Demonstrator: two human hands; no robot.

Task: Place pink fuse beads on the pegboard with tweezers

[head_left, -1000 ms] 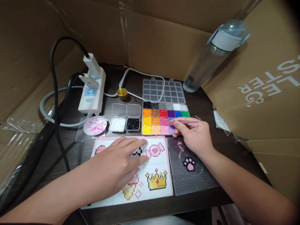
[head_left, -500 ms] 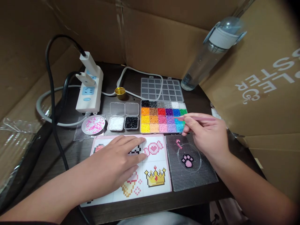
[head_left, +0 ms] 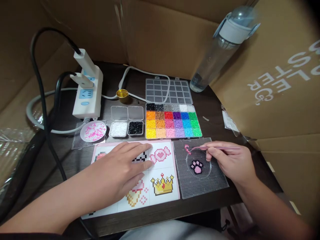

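My left hand lies flat with fingers spread on a printed sheet of pixel patterns, its fingertips beside the pink candy picture. My right hand pinches pink tweezers above the clear pegboard. The tweezer tips are close to a short curved row of pink beads near the board's upper left; whether a bead is between them is too small to tell. Lower on the board sits a black-and-pink paw of beads.
Behind the sheet stand an open bead box with many colours, a tub of white beads and a tub of black beads. At left are a dish of pink beads and a power strip. A water bottle stands at back right.
My right hand has moved from over the bead box down to the pegboard, bringing the tweezers to the pink bead row. My left hand stays on the sheet. The view has shifted slightly.
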